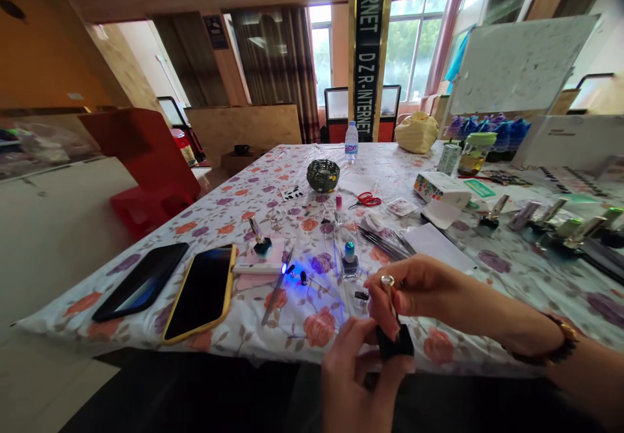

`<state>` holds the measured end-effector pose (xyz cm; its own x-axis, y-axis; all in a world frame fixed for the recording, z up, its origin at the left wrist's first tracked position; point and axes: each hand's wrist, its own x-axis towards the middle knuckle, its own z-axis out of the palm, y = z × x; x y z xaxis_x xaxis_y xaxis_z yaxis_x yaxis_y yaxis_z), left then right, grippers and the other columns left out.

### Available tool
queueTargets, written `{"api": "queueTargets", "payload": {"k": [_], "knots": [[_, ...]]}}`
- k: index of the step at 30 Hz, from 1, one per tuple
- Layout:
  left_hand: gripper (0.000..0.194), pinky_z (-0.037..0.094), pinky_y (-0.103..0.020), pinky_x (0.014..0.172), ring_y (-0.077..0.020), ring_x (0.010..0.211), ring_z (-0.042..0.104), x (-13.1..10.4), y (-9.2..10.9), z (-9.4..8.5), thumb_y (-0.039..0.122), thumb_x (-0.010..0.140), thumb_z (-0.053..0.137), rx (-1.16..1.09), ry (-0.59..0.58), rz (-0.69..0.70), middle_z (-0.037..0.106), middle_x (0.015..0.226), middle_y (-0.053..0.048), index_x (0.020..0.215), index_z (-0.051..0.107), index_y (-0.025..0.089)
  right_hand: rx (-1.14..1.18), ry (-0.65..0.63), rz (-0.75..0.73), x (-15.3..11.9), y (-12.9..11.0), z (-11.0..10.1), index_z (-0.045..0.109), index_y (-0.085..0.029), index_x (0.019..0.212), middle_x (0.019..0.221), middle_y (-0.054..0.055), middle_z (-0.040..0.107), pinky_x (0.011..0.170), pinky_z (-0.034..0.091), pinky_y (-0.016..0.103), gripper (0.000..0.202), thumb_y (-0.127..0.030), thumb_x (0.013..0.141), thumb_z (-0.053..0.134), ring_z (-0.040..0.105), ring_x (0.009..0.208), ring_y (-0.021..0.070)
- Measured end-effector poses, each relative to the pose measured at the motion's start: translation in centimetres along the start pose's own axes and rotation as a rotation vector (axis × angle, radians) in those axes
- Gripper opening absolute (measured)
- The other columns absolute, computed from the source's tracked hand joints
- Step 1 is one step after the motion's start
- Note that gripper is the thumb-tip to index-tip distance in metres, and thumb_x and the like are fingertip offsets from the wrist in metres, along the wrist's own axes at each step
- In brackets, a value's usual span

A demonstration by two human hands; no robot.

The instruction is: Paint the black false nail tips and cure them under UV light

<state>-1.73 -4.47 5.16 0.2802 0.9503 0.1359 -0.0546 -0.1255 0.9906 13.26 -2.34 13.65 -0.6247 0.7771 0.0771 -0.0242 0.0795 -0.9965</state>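
Observation:
At the table's front edge my left hand (353, 374) is closed around a dark nail polish bottle (396, 345). My right hand (414, 290) pinches the bottle's slim metallic cap (389, 285) from above; whether the cap is seated or lifted, I cannot tell. Just beyond my fingers lies a small black piece (361, 296). A polish bottle with a teal cap (350, 261) stands behind it. To the left, a white pen-shaped lamp (258, 268) casts blue light over small black pieces (303, 277), and a thin grey file (277, 290) lies across its front.
Two phones, one black (141, 280) and one yellow-cased (201, 293), lie at the left. Another bottle (262, 244) stands behind the lamp. Red-handled scissors (368, 199), a woven basket (322, 176) and a water bottle (351, 144) are farther back. Several polish bottles (550, 215) line the right side.

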Motion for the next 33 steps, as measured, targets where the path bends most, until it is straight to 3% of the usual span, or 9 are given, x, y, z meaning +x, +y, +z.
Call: {"api": "queueTargets", "payload": {"k": [5,9,11,13,16,19,23,28,33], "knots": [[0.021,0.055,-0.020,0.057,-0.0122,0.065,0.061,-0.4,0.1,1.1,0.022,0.064,0.070,0.072,0.136,0.143,0.061,0.076,0.001,0.084,0.065,0.024,-0.044,0.154,-0.036,-1.6,-0.6,1.2,0.053,-0.012,0.075,0.070,0.002,0.053,0.064,0.040,0.021,0.026,-0.036,0.086,0.047,0.048,0.067,0.0087],[0.057,0.055,-0.020,0.051,-0.0170,0.081,0.063,-0.4,0.1,0.8,0.033,0.060,0.075,-0.045,0.086,0.145,0.064,0.100,-0.001,0.113,0.054,0.032,-0.253,0.399,-0.076,-3.9,-1.5,-0.2,0.059,-0.017,0.081,0.075,0.002,0.062,0.071,0.044,0.025,0.012,-0.029,0.082,0.055,0.058,0.071,0.0119],[0.064,0.056,-0.021,0.054,-0.0185,0.090,0.062,-0.3,0.0,0.0,0.034,0.058,0.076,-0.029,0.102,0.182,0.061,0.110,-0.001,0.117,0.050,0.034,-0.455,0.708,-0.088,-5.3,-2.2,-2.1,0.062,-0.020,0.083,0.077,0.001,0.065,0.070,0.046,0.026,0.012,-0.028,0.076,0.063,0.061,0.070,0.0136],[0.051,0.056,-0.021,0.059,-0.0169,0.086,0.063,-0.4,-0.3,-1.1,0.033,0.062,0.074,0.061,0.137,0.228,0.063,0.106,-0.001,0.110,0.056,0.033,-0.673,1.013,-0.085,-7.0,-2.5,-4.8,0.064,-0.019,0.083,0.082,0.003,0.067,0.071,0.045,0.026,0.016,-0.032,0.072,0.065,0.062,0.075,0.0155],[0.023,0.054,-0.021,0.063,-0.0137,0.072,0.064,-0.3,-1.2,-2.8,0.030,0.069,0.069,0.251,0.193,0.243,0.067,0.088,0.000,0.091,0.065,0.027,-1.076,1.479,0.220,-9.7,-2.0,-9.4,0.065,-0.020,0.090,0.082,0.004,0.069,0.063,0.042,0.023,0.024,-0.037,0.074,0.061,0.061,0.072,0.0145],[0.015,0.053,-0.022,0.066,-0.0156,0.076,0.064,-0.2,-2.4,-3.9,0.031,0.072,0.065,0.322,0.307,0.215,0.068,0.089,-0.002,0.085,0.066,0.024,-1.188,1.585,0.440,-12.1,-0.4,-13.7,0.068,-0.014,0.090,0.066,0.009,0.067,0.053,0.036,0.028,0.031,-0.037,0.070,0.064,0.059,0.060,0.0178],[0.016,0.052,-0.023,0.068,-0.0149,0.074,0.064,0.0,-3.2,-4.6,0.031,0.074,0.064,0.320,0.346,0.175,0.068,0.093,-0.002,0.086,0.065,0.022,-1.292,1.552,0.604,-13.8,1.8,-17.2,0.070,-0.010,0.082,0.066,0.012,0.067,0.052,0.033,0.028,0.035,-0.042,0.071,0.061,0.057,0.060,0.0184],[0.013,0.051,-0.022,0.069,-0.0145,0.074,0.064,-0.1,-3.1,-5.2,0.030,0.074,0.063,0.320,0.362,0.148,0.069,0.090,-0.002,0.084,0.065,0.022,-1.367,1.542,0.726,-14.9,3.6,-19.4,0.069,-0.006,0.087,0.067,0.017,0.067,0.051,0.033,0.030,0.044,-0.047,0.074,0.056,0.055,0.056,0.0195],[0.013,0.052,-0.024,0.070,-0.0153,0.073,0.065,0.0,-3.3,-5.4,0.030,0.075,0.062,0.300,0.373,0.127,0.069,0.089,-0.002,0.085,0.065,0.022,-1.480,1.494,0.783,-15.7,4.3,-20.6,0.066,-0.009,0.094,0.063,0.015,0.066,0.052,0.033,0.030,0.037,-0.038,0.070,0.064,0.052,0.053,0.0186]]}}
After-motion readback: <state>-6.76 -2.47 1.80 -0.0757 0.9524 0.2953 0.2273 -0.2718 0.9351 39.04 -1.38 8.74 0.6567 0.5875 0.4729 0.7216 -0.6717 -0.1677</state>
